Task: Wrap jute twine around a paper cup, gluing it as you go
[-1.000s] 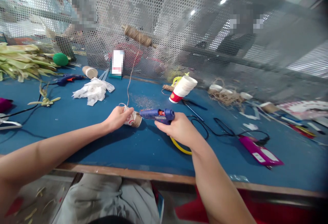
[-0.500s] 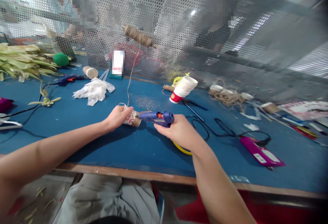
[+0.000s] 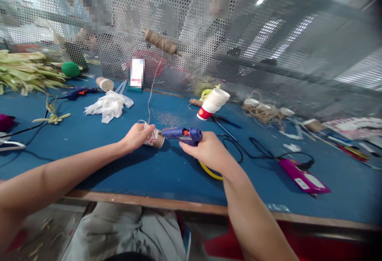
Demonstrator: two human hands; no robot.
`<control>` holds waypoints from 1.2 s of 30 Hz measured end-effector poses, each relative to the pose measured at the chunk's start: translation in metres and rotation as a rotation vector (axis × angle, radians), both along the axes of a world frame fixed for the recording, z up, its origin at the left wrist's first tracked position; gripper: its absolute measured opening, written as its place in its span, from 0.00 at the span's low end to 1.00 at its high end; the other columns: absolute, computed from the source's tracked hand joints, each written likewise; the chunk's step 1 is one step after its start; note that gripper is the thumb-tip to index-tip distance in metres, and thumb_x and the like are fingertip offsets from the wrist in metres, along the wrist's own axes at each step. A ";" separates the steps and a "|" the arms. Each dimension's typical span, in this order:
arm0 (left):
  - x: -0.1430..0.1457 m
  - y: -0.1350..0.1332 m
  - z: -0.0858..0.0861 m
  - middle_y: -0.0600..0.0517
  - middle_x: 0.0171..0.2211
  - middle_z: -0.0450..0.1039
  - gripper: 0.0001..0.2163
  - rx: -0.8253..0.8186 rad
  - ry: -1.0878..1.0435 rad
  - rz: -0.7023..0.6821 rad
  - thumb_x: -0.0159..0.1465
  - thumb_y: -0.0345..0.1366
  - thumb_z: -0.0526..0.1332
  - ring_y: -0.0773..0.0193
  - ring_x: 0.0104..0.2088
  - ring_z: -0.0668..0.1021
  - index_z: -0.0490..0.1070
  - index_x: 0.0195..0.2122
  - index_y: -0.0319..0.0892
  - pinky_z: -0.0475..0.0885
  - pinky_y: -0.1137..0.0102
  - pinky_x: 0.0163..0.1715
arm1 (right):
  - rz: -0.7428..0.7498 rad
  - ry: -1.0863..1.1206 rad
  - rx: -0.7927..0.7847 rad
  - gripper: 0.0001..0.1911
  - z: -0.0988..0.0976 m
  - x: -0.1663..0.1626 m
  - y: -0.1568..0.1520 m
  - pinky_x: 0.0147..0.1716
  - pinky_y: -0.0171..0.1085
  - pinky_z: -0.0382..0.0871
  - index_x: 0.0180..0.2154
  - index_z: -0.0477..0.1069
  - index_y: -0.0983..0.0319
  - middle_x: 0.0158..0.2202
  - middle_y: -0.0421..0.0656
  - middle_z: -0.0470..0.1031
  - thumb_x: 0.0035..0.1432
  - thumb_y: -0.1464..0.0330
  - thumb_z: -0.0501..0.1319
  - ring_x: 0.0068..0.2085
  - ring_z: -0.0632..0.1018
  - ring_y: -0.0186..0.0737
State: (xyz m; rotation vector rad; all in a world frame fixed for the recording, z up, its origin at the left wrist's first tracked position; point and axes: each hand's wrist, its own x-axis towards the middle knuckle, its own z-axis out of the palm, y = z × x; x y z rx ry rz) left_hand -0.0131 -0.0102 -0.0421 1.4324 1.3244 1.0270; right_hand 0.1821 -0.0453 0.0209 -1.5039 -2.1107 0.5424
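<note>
My left hand (image 3: pixel 137 137) is closed around a small paper cup (image 3: pixel 152 138), which lies tilted on its side just over the table. Brown twine wraps the end of the cup that faces right. From there a strand of twine (image 3: pixel 151 98) rises to a spool (image 3: pixel 161 42) on the mesh screen. In my right hand (image 3: pixel 209 149) is a blue glue gun (image 3: pixel 182 134), held level with its nozzle at the twine-wrapped end of the cup. Whether the nozzle touches it I cannot tell. Under my right wrist shows part of a yellow ring (image 3: pixel 210 171).
Stacked paper cups (image 3: pixel 213 104) lean behind my right hand. A purple power strip (image 3: pixel 304 176) with black cable lies to the right. White crumpled netting (image 3: pixel 109 106), another glue gun (image 3: pixel 79 92) and corn husks (image 3: pixel 30 70) are on the left. The perforated screen (image 3: pixel 191 22) closes off the back.
The glue gun has shifted very slightly upward at the cup's end. The left hand and cup have stayed almost still. Beyond the screen, a person has moved.
</note>
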 end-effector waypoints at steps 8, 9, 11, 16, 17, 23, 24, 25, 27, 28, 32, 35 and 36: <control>-0.001 0.001 -0.004 0.56 0.16 0.58 0.18 0.033 0.042 -0.037 0.54 0.48 0.52 0.72 0.18 0.60 0.64 0.20 0.37 0.56 0.74 0.19 | -0.029 0.026 -0.006 0.10 0.000 -0.002 0.004 0.19 0.32 0.55 0.17 0.60 0.63 0.16 0.37 0.60 0.43 0.65 0.57 0.20 0.60 0.30; -0.001 0.001 -0.005 0.56 0.15 0.58 0.18 0.025 0.026 -0.034 0.53 0.48 0.52 0.72 0.18 0.60 0.64 0.19 0.37 0.56 0.74 0.19 | -0.026 0.028 -0.009 0.10 0.000 -0.002 0.004 0.19 0.32 0.55 0.17 0.60 0.63 0.16 0.37 0.60 0.43 0.65 0.57 0.20 0.59 0.30; -0.001 0.002 -0.004 0.57 0.15 0.57 0.17 0.002 -0.023 -0.021 0.53 0.47 0.53 0.73 0.17 0.59 0.62 0.18 0.37 0.55 0.75 0.19 | -0.020 0.025 -0.016 0.11 0.001 -0.001 0.001 0.18 0.31 0.54 0.17 0.60 0.63 0.16 0.36 0.59 0.43 0.65 0.57 0.19 0.59 0.29; 0.000 0.001 0.000 0.55 0.16 0.62 0.16 -0.071 -0.134 -0.042 0.53 0.46 0.54 0.72 0.17 0.63 0.65 0.20 0.36 0.57 0.75 0.19 | 0.035 0.000 -0.067 0.11 0.005 -0.002 -0.009 0.18 0.30 0.53 0.16 0.57 0.63 0.16 0.35 0.56 0.43 0.67 0.56 0.20 0.57 0.28; 0.000 0.001 0.000 0.54 0.16 0.64 0.16 -0.078 -0.150 -0.050 0.53 0.45 0.54 0.71 0.17 0.64 0.66 0.21 0.36 0.59 0.75 0.20 | 0.044 -0.003 -0.078 0.11 0.006 -0.003 -0.010 0.18 0.30 0.53 0.17 0.57 0.63 0.16 0.35 0.56 0.43 0.67 0.56 0.20 0.57 0.28; 0.000 0.004 -0.005 0.54 0.16 0.63 0.17 -0.042 -0.128 -0.036 0.52 0.47 0.54 0.71 0.17 0.64 0.66 0.20 0.35 0.58 0.75 0.19 | 0.029 -0.005 -0.024 0.11 0.004 -0.002 -0.006 0.19 0.31 0.54 0.16 0.57 0.63 0.16 0.35 0.57 0.43 0.67 0.56 0.20 0.58 0.29; 0.000 0.004 -0.006 0.54 0.16 0.62 0.17 -0.027 -0.103 -0.026 0.52 0.47 0.54 0.71 0.17 0.63 0.65 0.20 0.36 0.57 0.75 0.18 | 0.019 -0.002 -0.013 0.11 0.003 -0.001 -0.004 0.19 0.31 0.54 0.16 0.58 0.63 0.16 0.35 0.57 0.44 0.66 0.57 0.20 0.58 0.29; 0.000 0.004 -0.006 0.55 0.15 0.61 0.17 -0.016 -0.083 -0.021 0.52 0.47 0.54 0.72 0.17 0.62 0.65 0.19 0.36 0.56 0.75 0.18 | 0.009 0.001 -0.008 0.11 0.002 0.000 -0.002 0.19 0.31 0.54 0.17 0.58 0.63 0.16 0.36 0.58 0.44 0.66 0.57 0.20 0.59 0.29; 0.000 0.004 -0.007 0.56 0.15 0.59 0.17 0.001 -0.050 -0.023 0.52 0.47 0.53 0.72 0.17 0.60 0.64 0.19 0.36 0.55 0.75 0.18 | -0.008 0.016 -0.010 0.11 0.001 0.000 0.001 0.19 0.31 0.55 0.17 0.60 0.63 0.16 0.36 0.59 0.44 0.65 0.57 0.20 0.59 0.29; 0.000 0.003 -0.007 0.56 0.15 0.59 0.18 0.010 -0.035 -0.026 0.53 0.48 0.53 0.72 0.17 0.60 0.64 0.19 0.37 0.55 0.75 0.18 | -0.016 0.023 -0.012 0.11 0.000 0.000 0.002 0.18 0.31 0.56 0.17 0.60 0.63 0.16 0.36 0.59 0.44 0.65 0.57 0.19 0.60 0.29; -0.001 0.000 -0.006 0.55 0.16 0.61 0.19 0.058 0.024 -0.048 0.53 0.49 0.52 0.71 0.19 0.62 0.65 0.20 0.36 0.58 0.74 0.20 | -0.075 0.035 -0.030 0.11 0.000 -0.002 0.005 0.16 0.31 0.56 0.17 0.61 0.63 0.13 0.37 0.61 0.44 0.64 0.58 0.16 0.62 0.29; -0.003 -0.003 -0.004 0.53 0.18 0.64 0.20 0.078 0.041 -0.073 0.54 0.49 0.51 0.69 0.21 0.64 0.68 0.23 0.35 0.61 0.73 0.23 | -0.102 0.138 -0.106 0.10 0.000 0.000 0.011 0.15 0.31 0.57 0.20 0.61 0.63 0.12 0.36 0.61 0.44 0.64 0.60 0.14 0.63 0.29; -0.003 -0.005 -0.003 0.53 0.18 0.64 0.20 0.082 0.045 -0.073 0.54 0.49 0.51 0.69 0.21 0.65 0.68 0.23 0.35 0.61 0.73 0.23 | -0.088 0.206 -0.129 0.10 0.000 0.002 0.015 0.15 0.31 0.58 0.21 0.61 0.62 0.12 0.35 0.62 0.44 0.64 0.60 0.14 0.63 0.29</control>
